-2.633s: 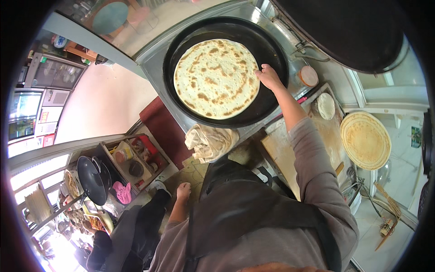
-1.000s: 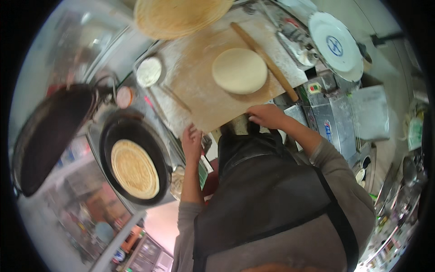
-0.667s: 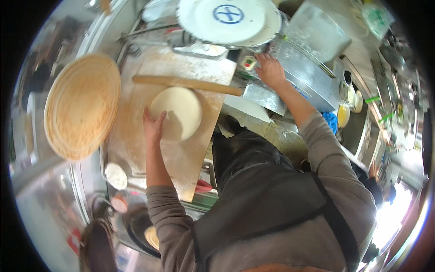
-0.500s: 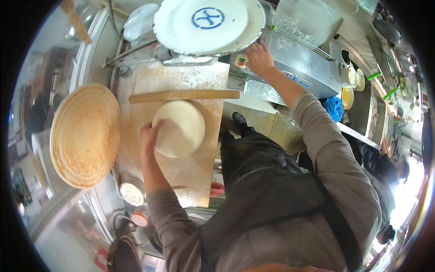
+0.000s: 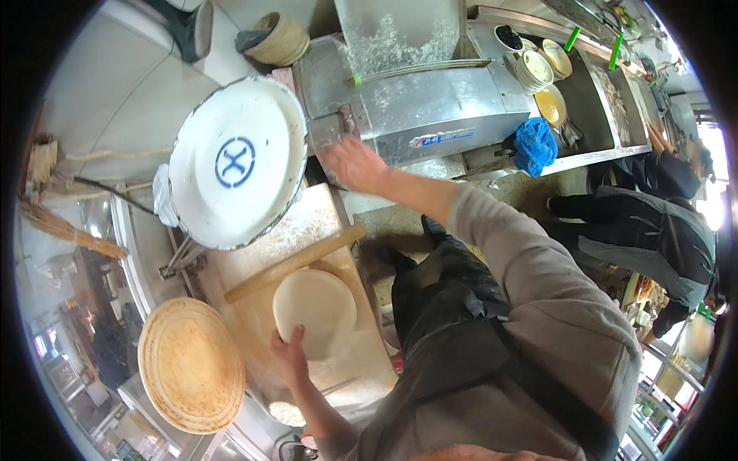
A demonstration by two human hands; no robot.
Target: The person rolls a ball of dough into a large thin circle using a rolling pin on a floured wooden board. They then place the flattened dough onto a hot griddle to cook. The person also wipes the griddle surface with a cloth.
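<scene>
A pale, smooth round of dough (image 5: 319, 303) lies on the wooden board (image 5: 257, 319), in front of a long rolling pin (image 5: 292, 265). My left hand (image 5: 289, 356) grips the dough's near left edge, thumb on top; the other fingers are partly hidden. Reaching forward across my body, my right hand (image 5: 354, 163) is at the near left corner of a steel machine (image 5: 430, 104). Its fingers are stretched out and somewhat blurred, with nothing seen in them. Whether they touch the machine I cannot tell. Loose flour whitens the far end of the board.
A large white enamel dish (image 5: 269, 154) with a blue mark rests above the board's far left. Left of the board stands a round, browned tray-like disc (image 5: 191, 365). A blue cloth (image 5: 536, 146) and stacked bowls (image 5: 534, 71) are beyond the machine. A co-worker (image 5: 653, 238) stands at the right.
My view has swung, so the board appears lower and tilted. My right hand has left the spot beside a red-and-green switch and is by the machine's corner. My left hand stays on the dough.
</scene>
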